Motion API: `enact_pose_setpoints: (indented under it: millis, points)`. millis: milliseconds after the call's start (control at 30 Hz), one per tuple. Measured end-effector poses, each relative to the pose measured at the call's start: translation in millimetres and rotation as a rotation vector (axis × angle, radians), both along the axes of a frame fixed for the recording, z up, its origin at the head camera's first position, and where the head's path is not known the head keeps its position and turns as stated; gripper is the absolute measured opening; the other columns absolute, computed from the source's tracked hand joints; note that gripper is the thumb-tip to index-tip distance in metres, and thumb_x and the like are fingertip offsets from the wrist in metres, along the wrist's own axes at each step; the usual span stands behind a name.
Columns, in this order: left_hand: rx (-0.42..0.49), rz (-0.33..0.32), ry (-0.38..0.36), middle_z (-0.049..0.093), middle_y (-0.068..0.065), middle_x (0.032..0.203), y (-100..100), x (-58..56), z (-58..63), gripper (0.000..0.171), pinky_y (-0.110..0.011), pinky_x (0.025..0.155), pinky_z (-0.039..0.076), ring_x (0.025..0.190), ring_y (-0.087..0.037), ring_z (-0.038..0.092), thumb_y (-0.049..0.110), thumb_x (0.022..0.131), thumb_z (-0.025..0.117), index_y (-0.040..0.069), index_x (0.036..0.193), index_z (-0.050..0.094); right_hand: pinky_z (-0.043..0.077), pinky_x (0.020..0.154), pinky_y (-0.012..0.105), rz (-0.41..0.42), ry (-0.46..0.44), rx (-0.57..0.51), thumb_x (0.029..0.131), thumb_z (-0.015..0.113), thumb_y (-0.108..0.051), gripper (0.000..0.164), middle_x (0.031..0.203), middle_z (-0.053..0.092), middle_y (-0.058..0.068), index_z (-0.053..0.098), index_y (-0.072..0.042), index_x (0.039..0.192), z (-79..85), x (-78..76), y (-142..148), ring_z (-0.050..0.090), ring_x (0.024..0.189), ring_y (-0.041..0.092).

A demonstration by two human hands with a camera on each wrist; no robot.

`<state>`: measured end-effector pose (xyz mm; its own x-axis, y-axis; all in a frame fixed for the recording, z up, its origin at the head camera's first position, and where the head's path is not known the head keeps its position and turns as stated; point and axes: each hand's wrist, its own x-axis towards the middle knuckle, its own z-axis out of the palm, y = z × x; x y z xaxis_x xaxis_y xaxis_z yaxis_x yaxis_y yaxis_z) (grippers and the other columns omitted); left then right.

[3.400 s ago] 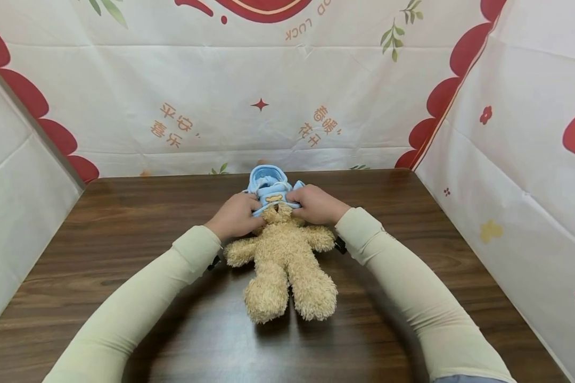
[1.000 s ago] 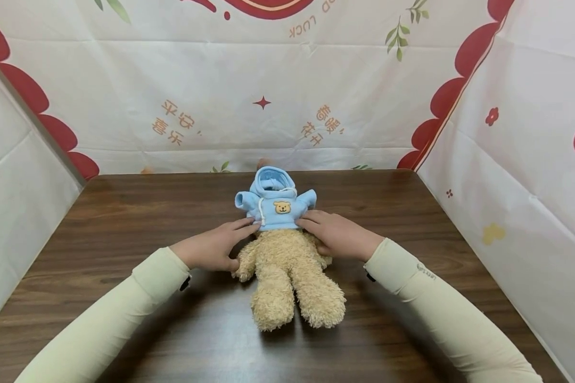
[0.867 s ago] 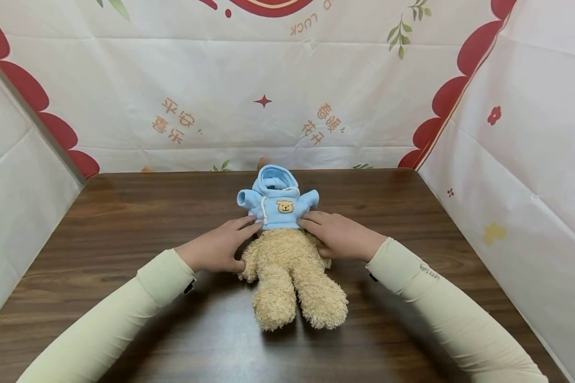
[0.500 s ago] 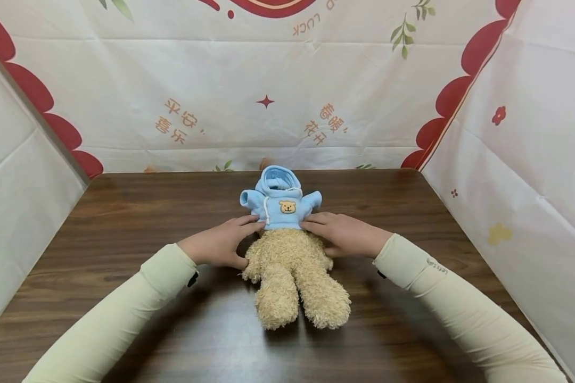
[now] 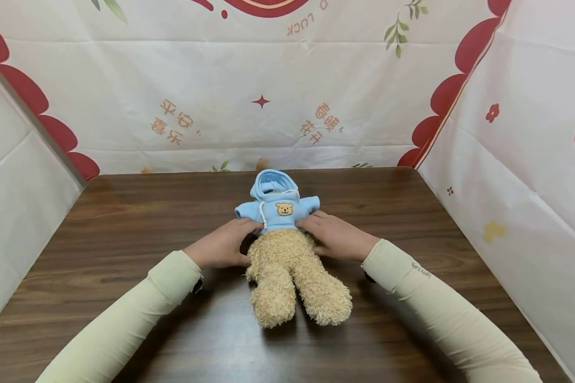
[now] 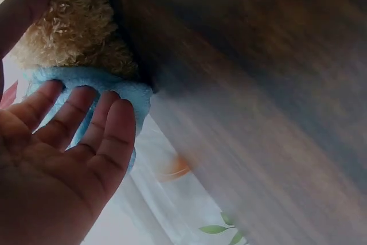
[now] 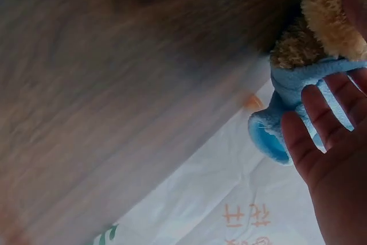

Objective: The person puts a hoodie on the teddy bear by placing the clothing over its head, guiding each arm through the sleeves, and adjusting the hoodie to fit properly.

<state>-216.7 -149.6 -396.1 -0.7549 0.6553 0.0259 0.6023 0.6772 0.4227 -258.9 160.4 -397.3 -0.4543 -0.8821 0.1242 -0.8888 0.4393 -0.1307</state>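
A curly tan teddy bear (image 5: pixel 287 260) lies on its back on the table, legs towards me. Its upper part is covered by a small light-blue hoodie (image 5: pixel 275 215) with a bear-face patch, a white drawstring and short sleeves out to both sides. The bear's face is hidden. My left hand (image 5: pixel 222 244) touches the hoodie's left lower edge, thumb against the bear's side; in the left wrist view its fingers (image 6: pixel 117 133) are extended along the blue cloth. On the other side my right hand (image 5: pixel 339 235) rests on the hem, its fingers (image 7: pixel 321 116) likewise fairly straight.
The dark wood-grain table (image 5: pixel 139 213) reaches back to a white printed cloth (image 5: pixel 220 74) with red scallops. Another white printed cloth (image 5: pixel 532 159) stands along the right side, and a pale panel (image 5: pixel 19 149) along the left.
Earlier both hands gripped the hoodie bunched at the bear's head; since then it has come lower over the upper body. In the last half second the left sleeve has dropped and the hands shifted slightly.
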Motion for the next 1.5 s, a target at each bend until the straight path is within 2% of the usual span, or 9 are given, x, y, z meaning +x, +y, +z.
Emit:
enact_pose_setpoints:
  millis: [233,433,667,767,867,967,1133,1300,1500]
  points:
    - [0.025,-0.019,0.014,0.050,-0.009,0.109,6,2.3,-0.8,0.049,-0.034,0.077,0.045,0.091,-0.020,0.050,0.010,0.078,0.081,0.009,0.122,0.059,0.044,0.077,0.034,0.054,0.045,-0.053,0.090,0.065,0.002,0.034,0.101,0.057,-0.001,0.054,-0.010,0.120,-1.4,-2.0,-8,0.050,0.086,0.017]
    - [0.042,-0.021,0.213,0.046,-0.004,0.094,9,2.1,-7.7,0.027,-0.030,0.068,0.040,0.079,-0.016,0.041,-0.005,0.078,0.070,0.010,0.100,0.062,0.041,0.069,0.032,0.077,0.112,-0.081,0.086,0.065,0.007,0.028,0.083,0.051,-0.003,0.053,-0.014,0.101,0.2,-1.1,-13,0.047,0.073,0.016]
    - [0.158,0.037,0.247,0.053,-0.005,0.096,8,10.2,8.7,0.026,-0.031,0.069,0.042,0.077,-0.014,0.044,-0.007,0.088,0.054,0.007,0.104,0.069,0.048,0.078,0.036,0.061,0.126,-0.040,0.087,0.059,0.006,0.036,0.108,0.059,0.005,0.061,-0.007,0.120,13.5,3.8,-6,0.056,0.091,0.020]
    - [0.164,0.032,0.336,0.054,-0.006,0.102,17,16.8,17.5,0.020,-0.033,0.073,0.045,0.083,-0.017,0.048,0.010,0.092,0.063,0.005,0.110,0.069,0.048,0.085,0.037,0.038,0.121,-0.069,0.091,0.059,-0.002,0.031,0.114,0.059,0.007,0.063,-0.007,0.121,21.0,6.8,-7,0.056,0.099,0.021]
    - [0.096,0.009,0.403,0.054,-0.009,0.112,28,24.0,23.7,0.042,-0.039,0.081,0.049,0.095,-0.023,0.053,0.031,0.092,0.068,0.003,0.122,0.065,0.048,0.091,0.039,0.017,0.095,-0.092,0.093,0.060,-0.013,0.035,0.123,0.057,0.009,0.061,-0.006,0.127,26.5,11.4,-11,0.056,0.108,0.022]
    - [0.014,0.013,0.353,0.052,-0.013,0.122,34,30.9,26.7,0.065,-0.043,0.087,0.050,0.106,-0.028,0.054,0.047,0.089,0.069,0.002,0.134,0.059,0.048,0.092,0.037,-0.017,-0.020,-0.063,0.092,0.060,-0.023,0.054,0.135,0.049,0.009,0.050,-0.006,0.142,29.6,18.2,-13,0.054,0.110,0.018]
    - [-0.039,0.053,0.218,0.045,-0.016,0.130,34,36.5,25.8,0.084,-0.041,0.088,0.050,0.109,-0.029,0.052,0.056,0.082,0.074,0.001,0.141,0.052,0.045,0.096,0.034,-0.079,-0.193,-0.002,0.089,0.063,-0.031,0.073,0.145,0.038,0.007,0.036,-0.007,0.153,32.2,29.8,-21,0.047,0.118,0.015]
    - [-0.052,0.093,0.199,0.043,-0.018,0.133,35,30.5,18.4,0.087,-0.042,0.088,0.051,0.112,-0.031,0.050,0.052,0.079,0.079,0.001,0.143,0.049,0.042,0.102,0.041,-0.105,-0.111,0.052,0.090,0.067,-0.032,0.071,0.142,0.044,0.013,0.041,-0.002,0.149,29.9,31.8,-35,0.044,0.127,0.025]
    - [-0.090,0.153,0.212,0.041,-0.019,0.139,37,3.6,14.2,0.084,-0.044,0.092,0.049,0.119,-0.034,0.048,0.043,0.083,0.079,0.002,0.148,0.043,0.044,0.100,0.045,-0.214,-0.068,0.093,0.091,0.069,-0.034,0.071,0.140,0.044,0.014,0.041,-0.003,0.149,27.3,9.9,-47,0.046,0.124,0.029]
